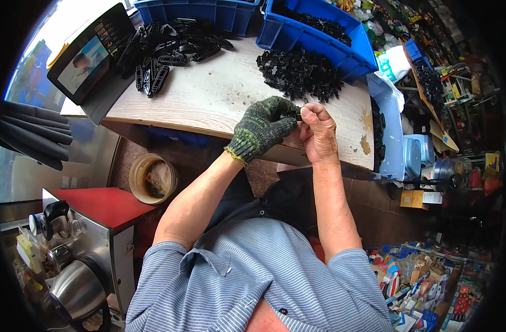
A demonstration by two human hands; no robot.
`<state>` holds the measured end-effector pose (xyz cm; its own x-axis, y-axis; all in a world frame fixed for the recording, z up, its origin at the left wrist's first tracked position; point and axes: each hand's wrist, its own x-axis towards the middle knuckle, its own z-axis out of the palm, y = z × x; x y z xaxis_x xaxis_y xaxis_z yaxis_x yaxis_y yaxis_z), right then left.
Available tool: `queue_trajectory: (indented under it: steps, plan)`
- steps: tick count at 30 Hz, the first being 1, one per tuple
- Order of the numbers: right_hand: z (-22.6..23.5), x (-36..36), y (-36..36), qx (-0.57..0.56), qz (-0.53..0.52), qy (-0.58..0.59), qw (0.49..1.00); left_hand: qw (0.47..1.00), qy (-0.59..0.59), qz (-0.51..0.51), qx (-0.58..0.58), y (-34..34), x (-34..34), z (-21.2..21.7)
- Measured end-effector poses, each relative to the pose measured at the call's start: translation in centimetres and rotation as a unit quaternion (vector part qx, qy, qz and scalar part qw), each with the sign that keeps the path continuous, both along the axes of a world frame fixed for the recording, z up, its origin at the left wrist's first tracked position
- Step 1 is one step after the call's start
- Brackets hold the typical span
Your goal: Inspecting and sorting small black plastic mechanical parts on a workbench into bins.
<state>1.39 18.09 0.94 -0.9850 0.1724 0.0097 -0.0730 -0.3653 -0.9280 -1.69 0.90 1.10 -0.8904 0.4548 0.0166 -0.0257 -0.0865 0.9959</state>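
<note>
My left hand (263, 123), in a dark green knitted glove, is closed around a small black plastic part (293, 112). Bare, my right hand (319, 130) pinches at the same part from the other side, thumb and forefinger together. Both hands meet over the table's front edge. Just beyond them lies a heap of small black plastic pieces (300, 73). Farther left on the table is a pile of longer black slotted parts (153, 74). The fingers hide most of the held part, so its exact shape cannot be made out.
Blue bins (350, 52) stand along the back of the pale wooden table (209, 94). A tablet (79, 63) leans at the left. A light blue tub (394, 133) stands by the right edge. Below left are a round bucket (152, 178) and a red-topped cabinet (101, 205).
</note>
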Motion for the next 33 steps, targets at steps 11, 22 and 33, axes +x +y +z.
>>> queue_trajectory:
  steps: [11, 22, 33]
  plan:
    - [-0.1, -0.2, 0.1, -0.001, 0.026, -0.046, 0.999, 0.994, -0.094, 0.013, 0.056, 0.0, -0.1, 0.7]
    - [1.3, -0.3, -0.5, 0.139, 0.024, -0.076, 0.987, 0.975, -0.173, 0.076, 0.114, 0.3, 0.0, 0.8]
    - [1.9, -0.6, -0.2, 0.132, 0.074, -0.116, 0.982, 0.976, -0.162, 0.057, 0.133, -0.3, -0.2, 1.1]
